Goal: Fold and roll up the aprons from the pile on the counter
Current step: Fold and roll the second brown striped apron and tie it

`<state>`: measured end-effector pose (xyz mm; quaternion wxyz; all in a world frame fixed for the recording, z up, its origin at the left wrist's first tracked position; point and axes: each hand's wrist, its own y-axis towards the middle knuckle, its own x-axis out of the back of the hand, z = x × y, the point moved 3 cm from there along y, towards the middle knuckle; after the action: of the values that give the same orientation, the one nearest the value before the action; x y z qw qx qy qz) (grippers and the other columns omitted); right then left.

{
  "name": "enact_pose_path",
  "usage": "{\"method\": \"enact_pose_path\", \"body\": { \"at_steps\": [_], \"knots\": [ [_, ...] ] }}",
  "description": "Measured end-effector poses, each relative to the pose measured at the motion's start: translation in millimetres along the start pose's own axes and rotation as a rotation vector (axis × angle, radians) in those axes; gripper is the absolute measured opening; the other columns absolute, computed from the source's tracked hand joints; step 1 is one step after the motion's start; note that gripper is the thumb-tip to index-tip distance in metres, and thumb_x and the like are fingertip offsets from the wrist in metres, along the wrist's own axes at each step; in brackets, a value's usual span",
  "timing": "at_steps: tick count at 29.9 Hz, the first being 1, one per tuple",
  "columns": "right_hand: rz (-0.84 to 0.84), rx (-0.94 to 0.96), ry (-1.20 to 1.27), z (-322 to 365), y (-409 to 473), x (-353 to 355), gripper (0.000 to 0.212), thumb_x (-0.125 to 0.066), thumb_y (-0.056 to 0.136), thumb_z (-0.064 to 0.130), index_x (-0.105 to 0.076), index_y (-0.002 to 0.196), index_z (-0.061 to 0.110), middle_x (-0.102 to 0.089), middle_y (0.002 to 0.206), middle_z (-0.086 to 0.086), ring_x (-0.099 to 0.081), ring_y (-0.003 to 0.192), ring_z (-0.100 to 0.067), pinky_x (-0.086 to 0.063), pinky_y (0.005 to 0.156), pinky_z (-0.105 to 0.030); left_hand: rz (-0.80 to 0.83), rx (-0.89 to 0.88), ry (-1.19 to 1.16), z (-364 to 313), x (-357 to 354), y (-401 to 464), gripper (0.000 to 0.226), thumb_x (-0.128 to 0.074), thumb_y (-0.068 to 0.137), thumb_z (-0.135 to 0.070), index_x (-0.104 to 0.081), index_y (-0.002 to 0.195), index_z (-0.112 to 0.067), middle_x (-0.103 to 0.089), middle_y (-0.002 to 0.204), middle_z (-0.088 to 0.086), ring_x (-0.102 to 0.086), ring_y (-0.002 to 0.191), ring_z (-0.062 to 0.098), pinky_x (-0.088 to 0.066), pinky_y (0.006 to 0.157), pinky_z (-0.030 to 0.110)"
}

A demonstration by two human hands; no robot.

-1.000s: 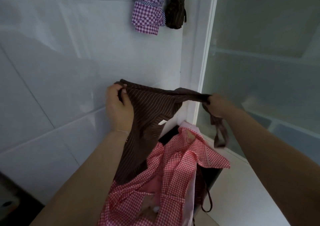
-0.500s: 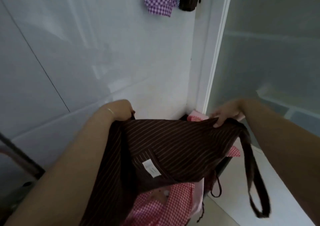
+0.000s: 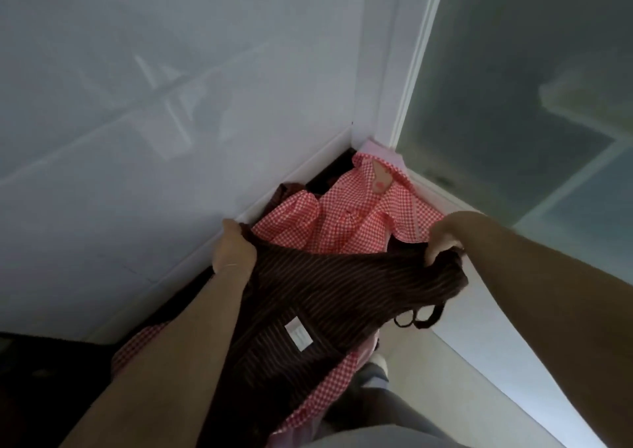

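Both hands, left and right, pinch the limp brown pinstriped apron over crumpled red gingham cloth.

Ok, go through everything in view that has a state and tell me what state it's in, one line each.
Brown striped apron: off the pile, stretched between both hands, white label showing.
Left hand: grip closed on the apron's top edge.
Right hand: grip closed on the other end, fabric bunched.
Red checked apron: crumpled, unfolded, under the brown one.
Apron strap: hanging loose.
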<state>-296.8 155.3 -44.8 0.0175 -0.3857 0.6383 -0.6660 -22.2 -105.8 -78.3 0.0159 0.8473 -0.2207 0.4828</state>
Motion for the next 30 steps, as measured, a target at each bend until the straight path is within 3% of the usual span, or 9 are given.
{"method": "enact_pose_path", "body": {
  "at_steps": [2,6,9,12,14,19,23,26,30],
  "knots": [
    [-0.148,-0.019,-0.094,3,4,25,0.042,-0.064,0.087,0.027,-0.059,0.122,0.004,-0.061,0.116,-0.012,-0.059,0.098,-0.024,-0.050,0.082,-0.030,0.001,0.028,-0.068,-11,-12,4,0.036,-0.042,0.089,-0.001,-0.040,0.125,-0.003,-0.059,0.115,0.022,-0.057,0.105,0.038,-0.043,0.090,0.042],
    [-0.966,0.032,-0.040,13,18,73,0.049,-0.051,0.088,0.017,-0.045,0.136,0.009,-0.046,0.136,-0.018,-0.044,0.123,-0.038,-0.037,0.101,-0.045,0.010,0.087,-0.135,-20,-48,13,0.029,-0.047,0.085,-0.001,-0.052,0.114,0.000,-0.062,0.113,0.021,-0.059,0.105,0.035,-0.043,0.092,0.036],
    [-1.302,0.289,-0.077,44,24,51,0.054,-0.041,0.088,0.021,-0.037,0.142,0.011,-0.038,0.142,-0.020,-0.039,0.127,-0.042,-0.032,0.102,-0.053,0.003,0.086,-0.137,-16,-63,21,0.025,-0.051,0.086,-0.004,-0.063,0.106,0.005,-0.064,0.113,0.023,-0.059,0.106,0.035,-0.041,0.095,0.035],
    [-0.955,0.649,0.027,81,47,-9,0.042,-0.044,0.092,0.021,-0.049,0.132,0.010,-0.049,0.129,-0.016,-0.052,0.112,-0.036,-0.047,0.089,-0.043,0.000,0.034,-0.093,-17,-72,26,0.023,-0.053,0.089,-0.010,-0.065,0.105,0.002,-0.065,0.113,0.022,-0.058,0.106,0.035,-0.041,0.096,0.036],
    [-0.596,0.564,0.113,97,59,-48,0.049,-0.048,0.096,0.035,-0.037,0.140,0.017,-0.037,0.137,-0.010,-0.041,0.123,-0.031,-0.043,0.097,-0.044,-0.039,0.003,-0.133,-15,-73,28,0.021,-0.054,0.091,-0.012,-0.063,0.107,-0.002,-0.065,0.111,0.020,-0.058,0.105,0.034,-0.043,0.097,0.037],
    [-0.827,0.173,0.621,89,57,-83,0.075,-0.062,0.086,0.044,-0.023,0.145,0.020,-0.021,0.150,-0.008,-0.024,0.136,-0.031,-0.028,0.109,-0.050,-0.173,-0.232,-0.298,-23,-56,28,0.010,-0.052,0.094,-0.005,-0.058,0.101,-0.004,-0.061,0.099,0.011,-0.055,0.092,0.023,-0.043,0.085,0.024],
    [-0.529,-0.132,1.372,72,68,-109,0.081,-0.068,0.085,0.036,-0.021,0.145,0.008,-0.030,0.146,-0.016,-0.037,0.130,-0.037,-0.037,0.106,-0.051,-0.166,-0.188,-0.497,-36,-42,31,0.005,-0.055,0.095,-0.008,-0.053,0.100,-0.008,-0.058,0.093,0.002,-0.053,0.087,0.010,-0.045,0.081,0.013],
    [-0.425,-0.083,1.597,71,73,-126,0.063,-0.065,0.089,0.029,-0.036,0.138,0.002,-0.052,0.133,-0.014,-0.056,0.114,-0.032,-0.048,0.091,-0.036,0.052,-0.013,-0.384,-16,-52,37,0.027,-0.056,0.096,-0.029,-0.059,0.100,-0.002,-0.063,0.103,0.014,-0.055,0.092,0.019,-0.047,0.090,0.032],
    [-0.299,0.015,1.595,75,74,-142,0.056,-0.068,0.086,0.034,-0.051,0.131,0.007,-0.062,0.122,-0.007,-0.061,0.101,-0.026,-0.050,0.093,-0.037,0.442,0.073,-0.249,19,-64,17,0.065,-0.053,0.091,-0.054,-0.045,0.141,-0.012,-0.048,0.142,0.010,-0.048,0.126,0.027,-0.036,0.108,0.034]
  ]
}}
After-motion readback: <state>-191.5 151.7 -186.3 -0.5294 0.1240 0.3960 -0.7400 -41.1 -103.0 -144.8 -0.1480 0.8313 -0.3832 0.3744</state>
